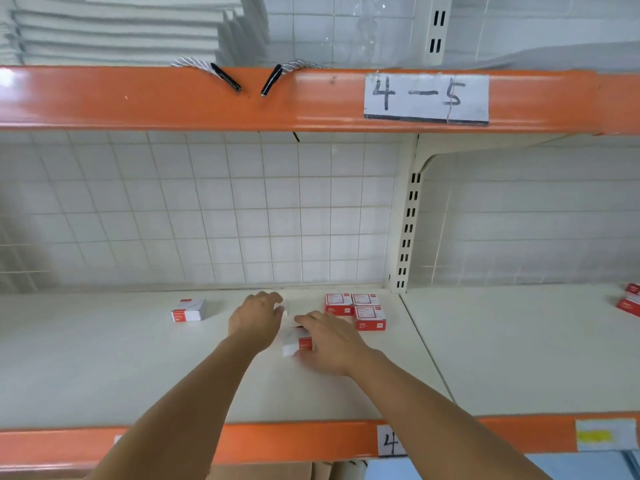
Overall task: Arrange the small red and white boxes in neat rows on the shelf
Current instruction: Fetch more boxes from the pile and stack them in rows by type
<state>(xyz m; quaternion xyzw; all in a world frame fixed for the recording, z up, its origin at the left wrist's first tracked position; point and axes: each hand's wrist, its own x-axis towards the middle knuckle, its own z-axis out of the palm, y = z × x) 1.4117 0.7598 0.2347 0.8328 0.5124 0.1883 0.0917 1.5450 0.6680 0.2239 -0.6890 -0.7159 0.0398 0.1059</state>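
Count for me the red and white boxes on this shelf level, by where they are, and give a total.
Grouped by the upright: 3
Alone at left: 1
Under the left hand and right hand: at least 1, partly hidden
Far right edge, cut off: 2
Total: at least 7

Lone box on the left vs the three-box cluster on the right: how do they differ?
The lone box sits turned at an angle, apart from everything; the cluster boxes sit squared and touching. The lone box shows a mostly white top; the cluster's tops are red-framed labels. Both are small, red and white, and untouched by either hand.
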